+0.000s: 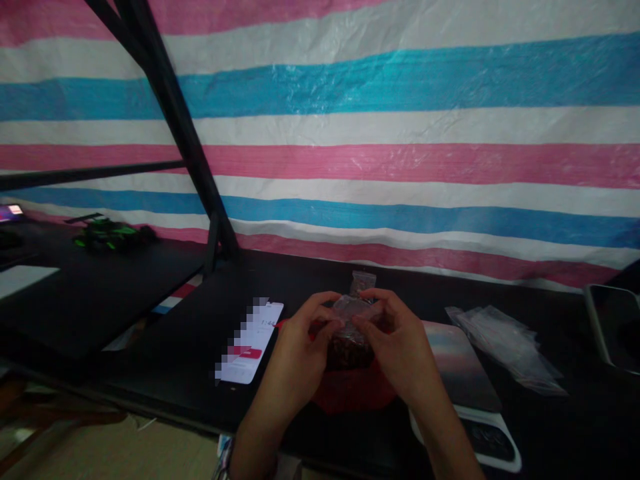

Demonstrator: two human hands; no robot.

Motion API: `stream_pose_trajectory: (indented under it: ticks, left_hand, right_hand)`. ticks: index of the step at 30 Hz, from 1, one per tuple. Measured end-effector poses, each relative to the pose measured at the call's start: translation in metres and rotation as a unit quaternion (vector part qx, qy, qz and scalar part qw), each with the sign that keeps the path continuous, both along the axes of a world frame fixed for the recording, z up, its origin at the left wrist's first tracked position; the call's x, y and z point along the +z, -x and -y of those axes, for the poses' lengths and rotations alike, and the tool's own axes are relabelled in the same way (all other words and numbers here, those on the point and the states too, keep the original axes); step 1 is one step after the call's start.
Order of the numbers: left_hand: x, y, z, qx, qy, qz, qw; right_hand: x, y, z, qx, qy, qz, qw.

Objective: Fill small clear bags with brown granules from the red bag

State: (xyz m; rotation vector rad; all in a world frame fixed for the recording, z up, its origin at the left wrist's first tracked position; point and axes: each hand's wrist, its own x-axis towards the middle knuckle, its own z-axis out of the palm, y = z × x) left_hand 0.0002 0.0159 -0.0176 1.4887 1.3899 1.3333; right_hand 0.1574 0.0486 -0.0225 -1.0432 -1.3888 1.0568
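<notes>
A small clear plastic bag (354,308) is pinched between both hands, its edges held by thumbs and fingers. My left hand (315,333) grips its left side and my right hand (393,330) its right side, both closed. Just below the bag is a red container or bag (350,392) with dark brown loose bits (345,355) in it; I cannot tell what they are. Behind my fingers lies another small clear bag (363,281) with brownish contents. To the right, several flat clear plastic bags (510,347) lie in an overlapping pile.
A lit phone (253,347) lies left of my left arm. Under my right forearm is a flat box or case (460,367) with a phone-camera shape. A dark-screened device (613,327) is far right. A black metal frame (185,147) and green toy car (107,233) stand left.
</notes>
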Motion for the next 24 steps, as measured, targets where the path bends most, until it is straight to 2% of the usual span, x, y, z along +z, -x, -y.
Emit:
stream_pose_trajectory:
  ticks: [4,9,14,18,21,24]
  left_hand:
    - [0.002,0.002,0.001,0.011,0.012,0.001,1.0]
    - [0.001,0.004,0.004,-0.006,0.029,-0.005,1.0]
    - [-0.003,0.012,0.005,-0.012,0.008,-0.008,1.0]
    - [-0.003,0.014,0.006,-0.01,0.013,-0.042,0.999]
    - [-0.002,0.011,0.007,-0.03,0.015,-0.031,0.999]
    - [0.002,0.009,0.008,-0.024,0.011,-0.011,1.0]
  right_hand:
    - [-0.001,0.002,-0.001,-0.022,0.014,0.009,1.0]
    - [-0.003,0.005,-0.001,0.042,-0.007,0.004,0.999]
    - [-0.001,0.006,0.0,0.04,0.001,0.011,0.999]
    - [0.01,0.002,0.003,0.009,-0.021,0.05,0.999]
    - [0.019,-0.008,0.003,-0.03,-0.034,0.035,0.998]
    - [0.024,-0.032,-0.002,-0.147,-0.051,-0.018,0.988]
